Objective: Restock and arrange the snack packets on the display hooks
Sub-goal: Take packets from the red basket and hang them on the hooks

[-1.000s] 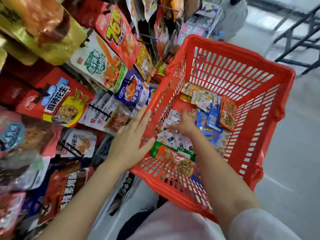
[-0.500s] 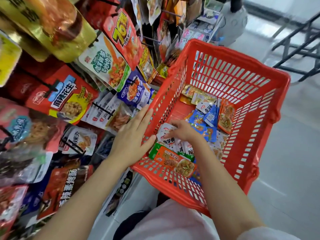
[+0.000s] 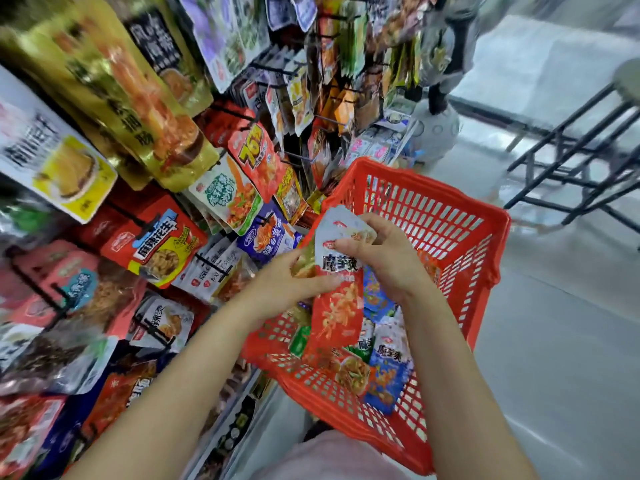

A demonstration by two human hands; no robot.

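I see both hands above the red basket, holding a small bunch of snack packets between them. The right hand grips the top of the bunch, fingers curled over the white upper edge. The left hand pinches the bunch from the left side, approx. at its middle, thumb on the front. The front packet is white at the top and red-orange below. More packets lie in the basket's bottom, blue, green and orange ones, under the held bunch. On the left, the display hooks carry many hanging packets, e.g. a red peanut bag and a blue-purple one. The picture is blurred w/ motion.
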